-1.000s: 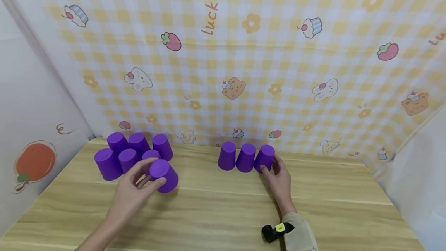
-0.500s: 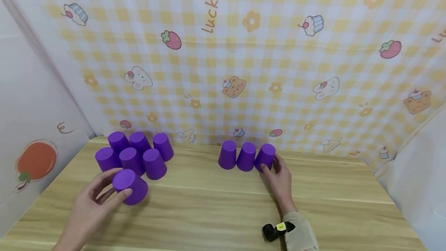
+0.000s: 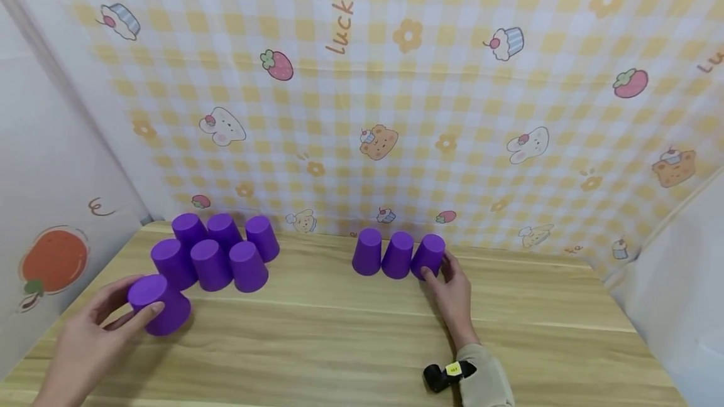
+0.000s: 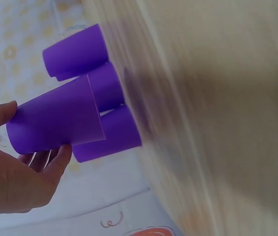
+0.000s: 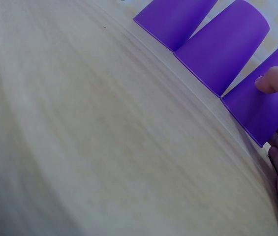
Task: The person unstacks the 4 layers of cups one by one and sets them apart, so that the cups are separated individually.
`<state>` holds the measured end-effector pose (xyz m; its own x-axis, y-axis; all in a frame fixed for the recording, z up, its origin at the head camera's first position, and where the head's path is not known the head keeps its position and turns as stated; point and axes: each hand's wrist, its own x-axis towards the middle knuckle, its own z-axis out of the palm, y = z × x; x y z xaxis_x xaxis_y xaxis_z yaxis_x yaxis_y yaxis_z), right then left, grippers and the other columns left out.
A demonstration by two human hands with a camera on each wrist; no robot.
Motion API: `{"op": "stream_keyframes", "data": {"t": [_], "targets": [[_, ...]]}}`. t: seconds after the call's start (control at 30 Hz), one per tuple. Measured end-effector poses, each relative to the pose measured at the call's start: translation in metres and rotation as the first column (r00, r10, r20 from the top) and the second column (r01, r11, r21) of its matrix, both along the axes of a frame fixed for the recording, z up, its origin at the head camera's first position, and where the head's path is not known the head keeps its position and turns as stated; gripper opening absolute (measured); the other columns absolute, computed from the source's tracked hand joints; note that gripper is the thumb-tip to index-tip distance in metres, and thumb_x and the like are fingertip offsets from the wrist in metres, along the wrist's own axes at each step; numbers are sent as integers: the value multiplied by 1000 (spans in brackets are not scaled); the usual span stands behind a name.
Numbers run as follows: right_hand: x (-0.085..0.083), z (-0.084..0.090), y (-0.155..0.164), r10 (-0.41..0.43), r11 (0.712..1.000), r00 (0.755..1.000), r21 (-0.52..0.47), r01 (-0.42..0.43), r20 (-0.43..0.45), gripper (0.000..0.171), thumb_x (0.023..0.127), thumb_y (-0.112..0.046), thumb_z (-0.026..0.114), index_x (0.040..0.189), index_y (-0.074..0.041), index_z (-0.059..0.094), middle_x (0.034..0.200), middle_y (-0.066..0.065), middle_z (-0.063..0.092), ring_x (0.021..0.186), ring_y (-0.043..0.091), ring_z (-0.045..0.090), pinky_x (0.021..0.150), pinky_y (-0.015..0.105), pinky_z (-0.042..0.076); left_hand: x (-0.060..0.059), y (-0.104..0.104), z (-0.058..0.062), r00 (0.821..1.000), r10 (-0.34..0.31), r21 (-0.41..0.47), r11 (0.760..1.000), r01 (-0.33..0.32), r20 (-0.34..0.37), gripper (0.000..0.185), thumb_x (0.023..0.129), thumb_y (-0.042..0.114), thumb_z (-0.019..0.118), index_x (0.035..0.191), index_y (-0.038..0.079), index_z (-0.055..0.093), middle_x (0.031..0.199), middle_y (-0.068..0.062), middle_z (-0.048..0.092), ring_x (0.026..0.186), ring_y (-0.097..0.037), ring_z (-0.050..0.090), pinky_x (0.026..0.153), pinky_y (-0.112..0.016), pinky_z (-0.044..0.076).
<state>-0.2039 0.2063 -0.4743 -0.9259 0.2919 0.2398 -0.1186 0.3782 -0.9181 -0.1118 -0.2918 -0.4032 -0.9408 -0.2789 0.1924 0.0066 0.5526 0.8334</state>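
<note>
My left hand [image 3: 93, 335] grips an upside-down purple cup [image 3: 170, 314] between thumb and fingers at the table's left. In the left wrist view that cup [image 4: 55, 118] is off the tabletop, in front of other purple cups [image 4: 111, 135]. Behind it in the head view, several upside-down cups [image 3: 211, 269] stand in two rows. Towards the right, three more form a line: a left cup [image 3: 367, 253], a middle cup [image 3: 398, 256] and a right cup [image 3: 427, 257]. My right hand [image 3: 452, 297] holds the right cup, thumb on its near side; its rim rests on the table [image 5: 104, 123].
The wooden table [image 3: 317, 344] meets a yellow checked cloth backdrop [image 3: 317, 105] just behind the cups. White side panels [image 3: 51, 143] flank it. A black device [image 3: 447, 375] with a yellow label is at my right sleeve [image 3: 485, 375].
My left hand has carried its cup leftward and a little nearer, uncovering the front row of the left group. The right hand stays on the right cup.
</note>
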Motion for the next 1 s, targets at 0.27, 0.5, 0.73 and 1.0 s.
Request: {"op": "stream_keyframes", "data": {"t": [0.27,0.5,0.73,1.0], "targets": [[13,22,-13,9,999,1000,-41,-8,16,58,83,-2,67,133,10,40,129,31,47,122,39,43,105,41,35,-6,-14,-7,993,112,-27,993,-112,28,65,80,29,75,131,1,47,95,30,44,84,20,40,64,1,42],[0,-1,-1,-11,1000,1000,2,11,7,60,83,-9,69,135,4,42,130,25,49,122,34,45,104,37,37,-12,-21,-19,993,109,-130,986,-103,36,69,79,35,75,131,-1,47,91,34,46,78,26,33,84,-20,45],[0,0,-1,-2,1000,1000,2,2,-8,59,83,-9,69,134,5,42,128,27,49,121,37,46,104,40,36,-13,-24,-22,994,92,-131,988,-84,59,73,82,37,71,137,-1,40,124,-32,49,78,26,26,98,-65,24],[1,-1,-2,-19,1000,1000,2,19,6,59,83,-11,69,135,2,43,128,24,51,120,34,47,103,38,37,-16,-26,-21,996,52,-144,989,-42,68,72,84,36,69,136,-3,40,124,-35,46,77,25,26,93,-68,26]]}}
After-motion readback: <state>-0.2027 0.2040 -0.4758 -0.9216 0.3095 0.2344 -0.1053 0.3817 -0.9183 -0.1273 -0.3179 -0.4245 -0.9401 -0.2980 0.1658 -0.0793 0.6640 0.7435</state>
